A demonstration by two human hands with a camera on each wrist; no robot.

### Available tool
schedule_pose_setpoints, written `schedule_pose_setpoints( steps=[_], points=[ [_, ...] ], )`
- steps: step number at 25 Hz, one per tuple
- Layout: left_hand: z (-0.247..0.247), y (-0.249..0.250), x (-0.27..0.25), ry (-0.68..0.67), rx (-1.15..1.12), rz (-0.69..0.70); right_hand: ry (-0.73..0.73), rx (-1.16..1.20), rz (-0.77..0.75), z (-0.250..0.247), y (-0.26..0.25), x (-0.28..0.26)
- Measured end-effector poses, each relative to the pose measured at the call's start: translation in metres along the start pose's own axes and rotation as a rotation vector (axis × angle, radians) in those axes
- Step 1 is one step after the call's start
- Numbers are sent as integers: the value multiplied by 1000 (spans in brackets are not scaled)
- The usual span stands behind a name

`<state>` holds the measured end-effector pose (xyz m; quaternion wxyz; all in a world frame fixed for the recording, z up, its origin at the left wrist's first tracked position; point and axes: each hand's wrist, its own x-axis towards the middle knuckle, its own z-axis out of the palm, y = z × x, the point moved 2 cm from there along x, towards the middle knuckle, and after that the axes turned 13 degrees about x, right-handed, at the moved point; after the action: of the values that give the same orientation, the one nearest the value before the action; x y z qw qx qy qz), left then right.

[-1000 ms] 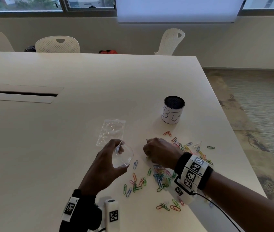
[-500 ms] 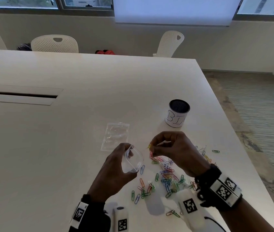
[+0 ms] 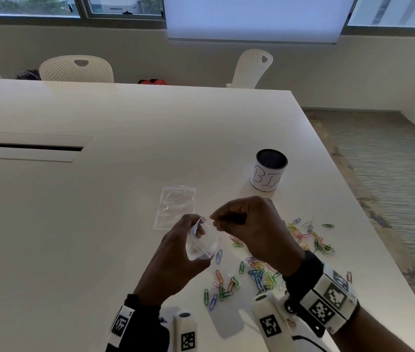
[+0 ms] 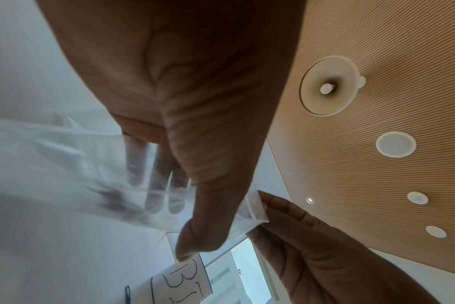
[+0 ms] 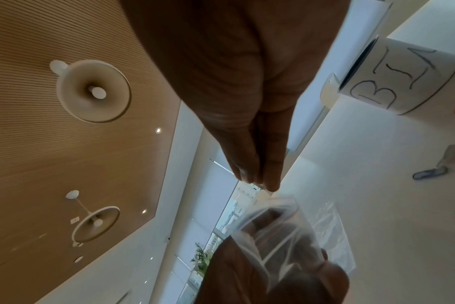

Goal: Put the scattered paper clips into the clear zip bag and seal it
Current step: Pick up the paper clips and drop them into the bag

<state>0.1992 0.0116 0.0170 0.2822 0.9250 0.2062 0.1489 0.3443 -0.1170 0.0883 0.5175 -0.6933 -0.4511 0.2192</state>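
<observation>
wrist views show what the head view hides: left hand (image 3: pixel 176 260) fingers (image 4: pixel 153 181) behind the clear zip bag (image 3: pixel 202 241), thumb in front, mouth gaping up toward right hand (image 3: pixel 249 224), whose fingertips (image 5: pixel 257 176) are pinched together, contents unclear. coloured paper clips (image 3: pixel 264 274) lie scattered on the surface (image 3: pixel 99 224).

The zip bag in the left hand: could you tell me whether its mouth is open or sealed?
Open. The zip bag is held by the left hand with its mouth spread into a loop, and the right hand pinches at its rim.
</observation>
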Motion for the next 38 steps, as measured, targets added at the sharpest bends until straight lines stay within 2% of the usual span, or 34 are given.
schedule_pose_setpoints(
  steps=[4,7,9,13,15,18,22,26,28,32,38],
  points=[
    [-1,-1,1,15,-15,5,122,-50,47,-34,25,12],
    [-3,-2,1,26,-8,5,232,-272,126,-72,68,28],
    [-4,0,1,26,-8,8,234,-413,167,-89,96,37],
    [-5,3,2,25,-6,0,129,-509,338,-93,131,51],
    [-4,4,4,25,-4,-1,64,-527,373,-87,137,55],
    [-2,5,7,26,0,-1,-66,-554,293,-67,133,54],
    [1,6,7,13,19,2,-336,-499,142,-36,113,47],
    [2,4,5,8,33,1,-525,-571,81,-24,99,33],
    [2,3,5,5,35,-2,-570,-652,63,-23,99,24],
    [2,4,5,-6,35,-5,-534,-661,8,-25,97,19],
    [1,4,5,0,34,-4,-629,-714,122,-39,90,7]
  ],
)
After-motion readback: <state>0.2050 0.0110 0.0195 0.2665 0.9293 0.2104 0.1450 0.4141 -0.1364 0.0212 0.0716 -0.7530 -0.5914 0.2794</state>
